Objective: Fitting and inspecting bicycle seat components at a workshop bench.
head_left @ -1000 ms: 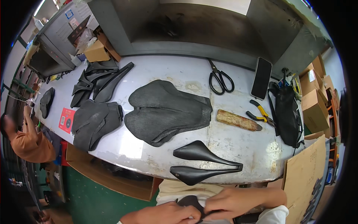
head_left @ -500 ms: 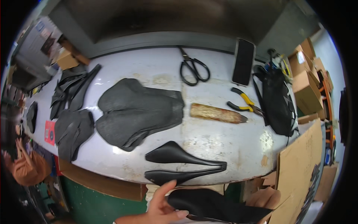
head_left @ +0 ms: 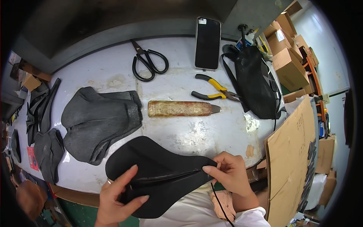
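A matte black bicycle saddle piece [head_left: 151, 157], with a long slit down its middle, is held over the table's near edge. Its broad end points left and its narrow nose right. My left hand [head_left: 117, 198] grips the broad end, thumb and index finger on top, the other fingers hidden beneath. My right hand [head_left: 231, 172] pinches the nose between thumb and fingers. Whether a harder shell lies beneath the black surface cannot be seen. Beyond it rests a stack of grey saddle-shaped sheets [head_left: 98, 123]. A blade with a tape-wrapped handle [head_left: 179, 108] lies just past the saddle piece.
Yellow-and-black pliers [head_left: 217, 89], black-handled scissors [head_left: 147, 62] and a phone [head_left: 207, 45] are farther back. A black fabric bag [head_left: 255, 81] sits at the right, beside a cardboard sheet [head_left: 289, 151]. Dark scraps [head_left: 45, 108] lie at the left. A thin black cord [head_left: 221, 206] hangs near my right wrist.
My hands have risen from the lower edge with the black piece, now spread over the table's edge. The glossy slotted saddle shell on the table no longer shows. The view has shifted right.
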{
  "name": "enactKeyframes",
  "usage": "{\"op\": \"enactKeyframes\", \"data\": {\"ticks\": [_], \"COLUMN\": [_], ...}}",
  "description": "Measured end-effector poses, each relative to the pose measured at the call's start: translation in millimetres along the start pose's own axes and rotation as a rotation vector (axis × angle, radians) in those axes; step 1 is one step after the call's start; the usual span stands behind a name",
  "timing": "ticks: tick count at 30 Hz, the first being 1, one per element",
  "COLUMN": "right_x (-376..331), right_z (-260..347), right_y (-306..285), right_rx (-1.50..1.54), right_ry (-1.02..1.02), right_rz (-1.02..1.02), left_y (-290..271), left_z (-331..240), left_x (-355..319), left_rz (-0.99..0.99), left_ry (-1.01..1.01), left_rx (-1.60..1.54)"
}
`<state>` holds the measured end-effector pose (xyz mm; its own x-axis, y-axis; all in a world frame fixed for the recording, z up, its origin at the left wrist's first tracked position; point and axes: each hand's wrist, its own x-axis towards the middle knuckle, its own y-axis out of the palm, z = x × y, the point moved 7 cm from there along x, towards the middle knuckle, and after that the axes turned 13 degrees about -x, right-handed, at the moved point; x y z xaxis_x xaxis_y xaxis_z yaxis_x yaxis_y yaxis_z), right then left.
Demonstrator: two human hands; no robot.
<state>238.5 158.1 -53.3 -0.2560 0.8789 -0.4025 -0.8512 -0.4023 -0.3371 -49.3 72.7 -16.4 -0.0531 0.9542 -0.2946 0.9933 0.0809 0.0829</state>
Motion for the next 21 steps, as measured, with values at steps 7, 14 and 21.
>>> {"op": "enactKeyframes", "data": {"ticks": [7,14,21], "right_x": [8,12,11], "right_z": [5,6,25], "right_y": [7,11,17], "right_rx": [-0.046,-0.124,-0.341], "right_ry": [0.001,0.004,-0.082], "right_rz": [0.036,0.040,-0.003], "left_y": [-1,-3,-3], "left_z": [3,-4,-3], "left_x": [-3,-7,-12], "left_rz": [-0.128,-0.122,-0.128], "left_ry": [-0.006,0.056,0.058], "left_rx": [-0.151,-0.014,0.035]}}
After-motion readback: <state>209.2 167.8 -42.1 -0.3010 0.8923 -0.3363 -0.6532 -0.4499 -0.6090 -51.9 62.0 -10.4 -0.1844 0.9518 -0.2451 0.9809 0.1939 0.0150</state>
